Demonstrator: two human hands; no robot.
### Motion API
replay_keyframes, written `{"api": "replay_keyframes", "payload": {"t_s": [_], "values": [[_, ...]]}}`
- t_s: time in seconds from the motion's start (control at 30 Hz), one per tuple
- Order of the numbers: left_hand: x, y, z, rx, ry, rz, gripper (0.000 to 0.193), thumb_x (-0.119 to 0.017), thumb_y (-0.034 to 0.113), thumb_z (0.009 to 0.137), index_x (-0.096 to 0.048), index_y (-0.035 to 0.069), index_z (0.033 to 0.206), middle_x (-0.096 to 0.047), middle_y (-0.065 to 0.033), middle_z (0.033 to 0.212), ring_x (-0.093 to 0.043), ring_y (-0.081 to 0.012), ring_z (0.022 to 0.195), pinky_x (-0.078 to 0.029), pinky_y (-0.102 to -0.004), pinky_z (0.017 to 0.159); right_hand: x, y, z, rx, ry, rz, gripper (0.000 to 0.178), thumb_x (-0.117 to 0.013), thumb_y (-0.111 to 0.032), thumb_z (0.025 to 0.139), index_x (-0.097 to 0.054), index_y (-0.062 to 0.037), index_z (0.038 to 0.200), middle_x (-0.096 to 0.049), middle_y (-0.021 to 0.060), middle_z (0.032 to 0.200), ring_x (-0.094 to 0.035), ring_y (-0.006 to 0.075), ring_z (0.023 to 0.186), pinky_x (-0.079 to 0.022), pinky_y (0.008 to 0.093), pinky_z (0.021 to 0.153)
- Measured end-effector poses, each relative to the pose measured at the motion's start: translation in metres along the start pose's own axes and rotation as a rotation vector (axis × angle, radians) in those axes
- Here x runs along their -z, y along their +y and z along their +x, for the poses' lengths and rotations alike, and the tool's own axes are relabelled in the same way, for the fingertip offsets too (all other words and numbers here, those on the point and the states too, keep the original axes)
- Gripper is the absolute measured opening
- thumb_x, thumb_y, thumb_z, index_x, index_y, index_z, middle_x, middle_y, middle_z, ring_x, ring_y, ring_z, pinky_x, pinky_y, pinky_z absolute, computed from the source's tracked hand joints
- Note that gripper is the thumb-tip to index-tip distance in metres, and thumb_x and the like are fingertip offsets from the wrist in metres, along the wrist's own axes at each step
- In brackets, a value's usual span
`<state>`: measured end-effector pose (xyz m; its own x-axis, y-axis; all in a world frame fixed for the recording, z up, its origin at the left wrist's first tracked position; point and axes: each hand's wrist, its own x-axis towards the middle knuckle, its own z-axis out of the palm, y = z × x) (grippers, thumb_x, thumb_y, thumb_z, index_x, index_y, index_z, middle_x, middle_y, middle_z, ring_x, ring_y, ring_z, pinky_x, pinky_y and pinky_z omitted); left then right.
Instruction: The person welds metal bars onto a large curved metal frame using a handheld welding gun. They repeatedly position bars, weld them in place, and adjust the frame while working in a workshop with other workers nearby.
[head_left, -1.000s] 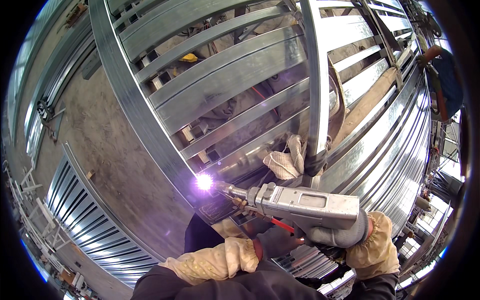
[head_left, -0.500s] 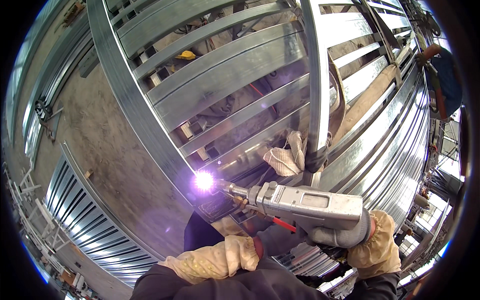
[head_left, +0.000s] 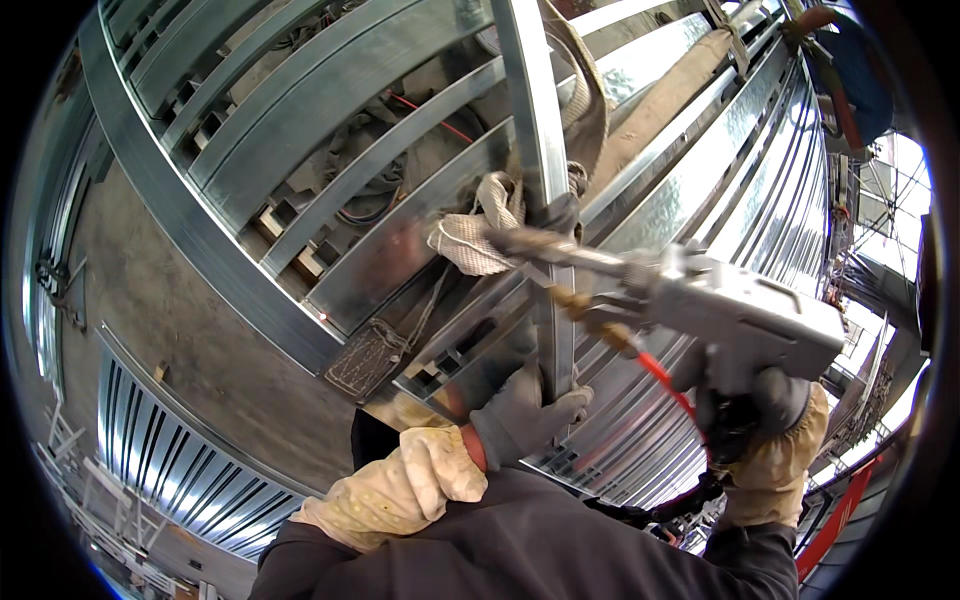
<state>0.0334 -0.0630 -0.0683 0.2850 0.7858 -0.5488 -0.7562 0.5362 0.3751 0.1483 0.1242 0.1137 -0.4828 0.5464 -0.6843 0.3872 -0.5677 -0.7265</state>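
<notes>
A silver handheld welding gun [head_left: 745, 315], its nozzle pointing left and smeared by motion, is held by its grip in my right hand [head_left: 775, 400]. That hand wears a grey glove with a pale cuff. My left hand [head_left: 525, 415], also grey-gloved, wraps round the near end of a square steel tube [head_left: 545, 130]. This tube crosses over a galvanized steel frame [head_left: 220, 255] of slats joined to a long side beam. A tiny glowing spot [head_left: 322, 316] marks the beam near its lower corner. No arc burns at the nozzle.
A woven sling [head_left: 470, 242] is bunched beside the tube, left of the nozzle. A red hose [head_left: 665, 380] hangs from the gun. Stacked steel profiles [head_left: 735, 175] lie to the right; a slatted panel [head_left: 180, 440] lies at lower left. Another person [head_left: 860, 80] stands at far right.
The bright arc has gone out. The gun has swung right and up, away from the beam. My left hand, earlier hidden behind the gun, now shows on the tube; the whole view has shifted.
</notes>
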Motion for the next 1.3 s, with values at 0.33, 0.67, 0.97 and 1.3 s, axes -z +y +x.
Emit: {"api": "replay_keyframes", "payload": {"t_s": [0.33,0.67,0.97,1.3], "values": [[-0.003,0.008,-0.004,-0.047,-0.011,0.026,0.022,-0.061,0.004,0.095,-0.046,0.004,0.111,-0.062,-0.008,0.088,-0.069,-0.0171,0.079,-0.056,-0.0323,0.07,0.074,0.052,-0.102,0.145,0.413,-0.124,0.056,-0.067,-0.05,0.092,-0.058,0.0033,0.106,-0.066,0.0249,0.082,-0.056,0.0201,0.043,-0.044,0.0285,0.036],[-0.01,0.01,-0.009,-0.066,0.036,0.007,0.017,-0.061,0.006,0.095,-0.048,0.003,0.106,-0.061,-0.0061,0.082,-0.068,-0.0157,0.075,-0.054,-0.0293,0.065,0.094,0.092,-0.097,-0.158,0.167,-0.082,0.076,-0.077,-0.056,0.083,-0.058,0.0058,0.123,-0.069,0.0233,0.082,-0.064,0.0211,0.051,-0.051,0.0286,0.043],[-0.014,0.008,-0.011,-0.124,0.04,0.008,0.022,-0.057,0.002,0.096,-0.042,0.003,0.111,-0.057,-0.0064,0.081,-0.067,-0.018,0.077,-0.057,-0.0355,0.076,0.104,0.138,-0.098,-0.181,-0.143,0.04,0.066,-0.072,-0.033,0.093,-0.047,0.0006,0.144,-0.072,0.0184,0.103,-0.07,0.0178,0.074,-0.057,0.03,0.061],[-0.021,0.015,-0.016,-0.06,0.058,-0.047,0.022,-0.056,0.003,0.097,-0.042,0.003,0.114,-0.057,-0.0079,0.088,-0.064,-0.0166,0.077,-0.057,-0.0348,0.075,0.099,0.154,-0.058,-0.162,-0.137,0.121,0.08,-0.077,-0.05,0.086,-0.05,0.001,0.141,-0.072,0.0204,0.084,-0.065,0.0192,0.051,-0.052,0.0268,0.045]]}}
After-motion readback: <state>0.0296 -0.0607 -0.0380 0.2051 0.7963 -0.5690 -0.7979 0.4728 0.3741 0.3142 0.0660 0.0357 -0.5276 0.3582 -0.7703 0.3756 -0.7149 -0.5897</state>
